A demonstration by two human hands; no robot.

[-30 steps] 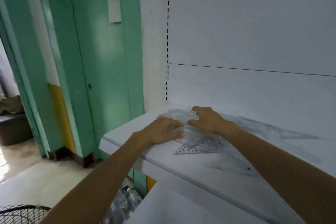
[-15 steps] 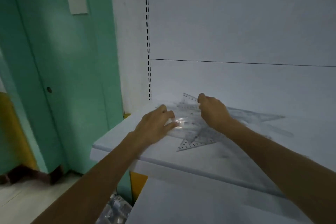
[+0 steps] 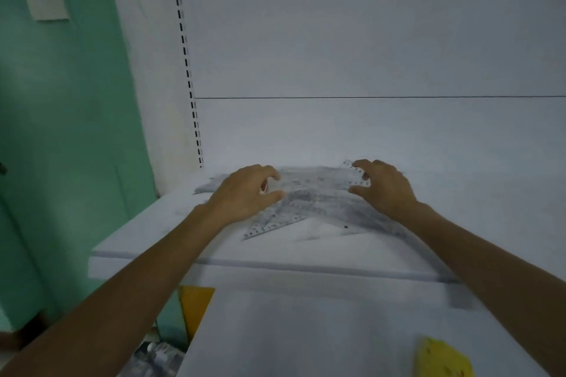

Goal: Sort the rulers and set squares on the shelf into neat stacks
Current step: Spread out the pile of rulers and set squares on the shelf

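Observation:
A pile of clear plastic rulers and set squares lies on the white shelf, blurred by motion. One set square's corner sticks out toward the front. My left hand grips the left end of the pile with curled fingers and thumb. My right hand grips the right end, fingers curled over clear pieces with printed numbers. Between the hands the pile looks slightly raised.
The shelf's white back panel rises behind, with a slotted upright at its left. A green wall stands to the left. Below is a lower white shelf bearing a yellow object; plastic-wrapped items lie lower left.
The camera turned right and closer. My hands moved apart, the right hand sliding rightward along the pile, and both now grip its ends.

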